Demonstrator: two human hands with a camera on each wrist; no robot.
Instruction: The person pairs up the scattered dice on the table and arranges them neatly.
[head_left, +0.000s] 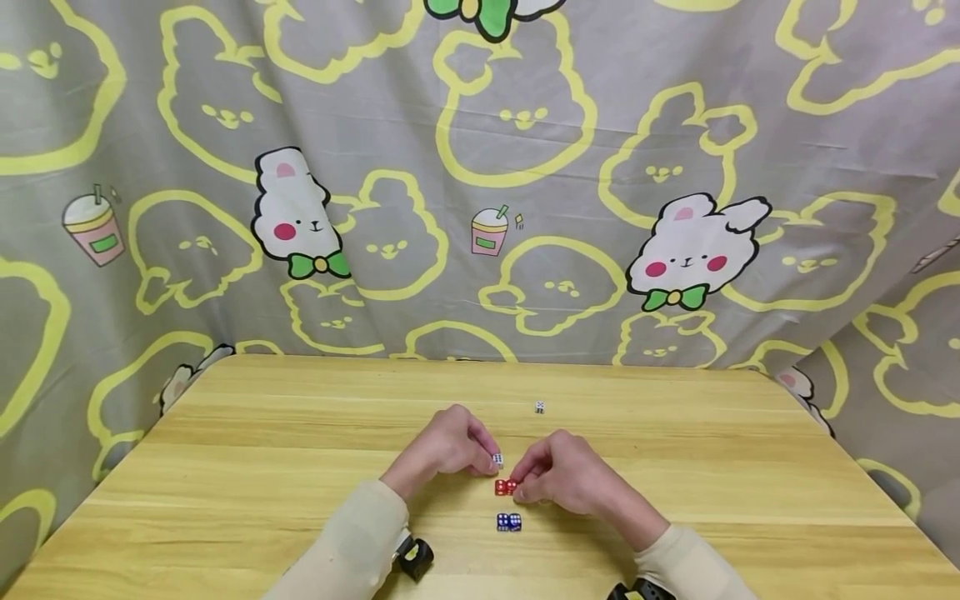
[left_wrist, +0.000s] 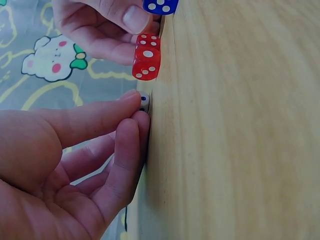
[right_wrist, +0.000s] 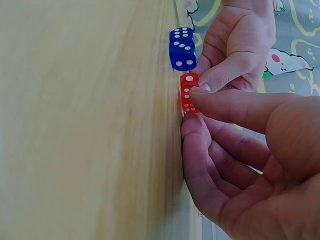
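Between its thumb and fingertips, my left hand (head_left: 452, 442) pinches a white die (head_left: 498, 460) with dark pips, low over the table. Just nearer to me, two red dice (head_left: 501, 487) with white pips sit side by side. My right hand (head_left: 568, 477) has thumb and index finger on the right-hand red die (right_wrist: 189, 102); its other fingers are curled below. In the left wrist view, the fingers hide most of the white die (left_wrist: 144, 102).
Two blue dice (head_left: 508, 522) stand side by side in front of the red pair. A second white die (head_left: 539, 407) lies farther back on the wooden table (head_left: 300, 417). Behind the table hangs a grey patterned curtain (head_left: 420, 250).
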